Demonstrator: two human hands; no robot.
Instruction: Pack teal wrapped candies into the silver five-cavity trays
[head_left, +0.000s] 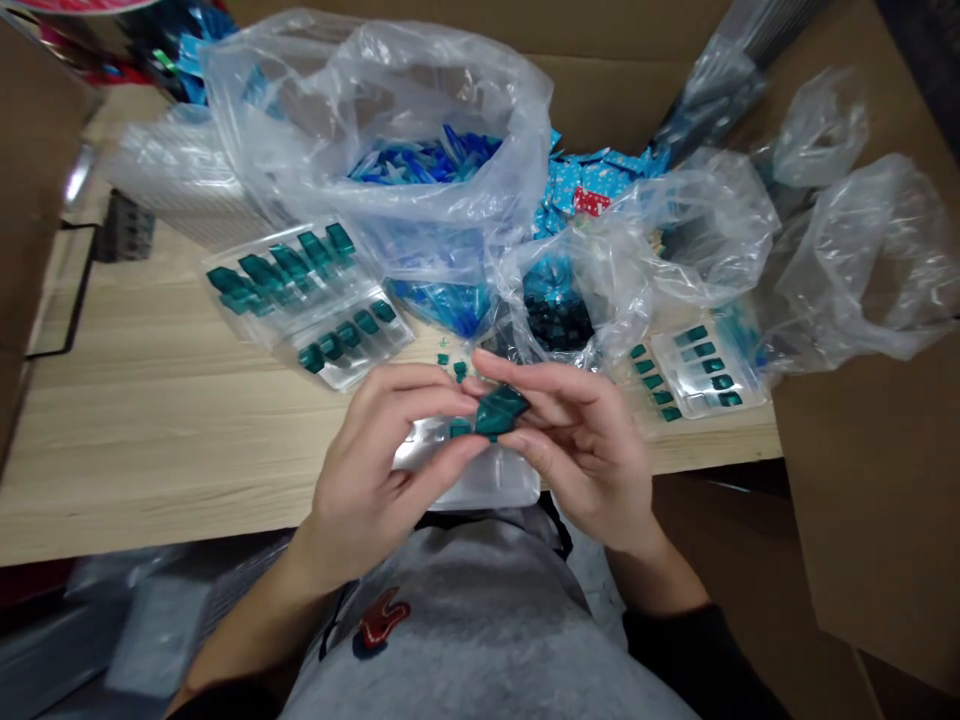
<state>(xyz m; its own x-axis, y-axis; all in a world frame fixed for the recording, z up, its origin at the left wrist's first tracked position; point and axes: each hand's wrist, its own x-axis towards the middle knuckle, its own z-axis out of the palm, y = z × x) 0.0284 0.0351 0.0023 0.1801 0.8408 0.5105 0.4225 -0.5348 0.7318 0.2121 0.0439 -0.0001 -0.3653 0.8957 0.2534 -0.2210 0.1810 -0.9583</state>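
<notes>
In front of my body, both hands pinch a glossy dark green false nail (501, 410) between them. My left hand (379, 455) grips its left side with thumb and fingertips. On the right side, the thumb and fingers of my right hand (589, 440) close on it; whether it is one piece or several stacked cannot be made out. Beneath my hands lies a clear plastic tray (491, 480), partly hidden, with a small green piece (460, 428) at its upper part. Little green bits (443, 359) are on the table just beyond my fingers.
A clear tray (341, 375) holding rows of green nails lies left, another tray (705, 375) right. Behind stand a large bag (420, 215) of pointed blue pieces and a smaller bag (622, 300) of dark pieces. Blue packets (600, 175) and cardboard (862, 450) border the wooden table (150, 430).
</notes>
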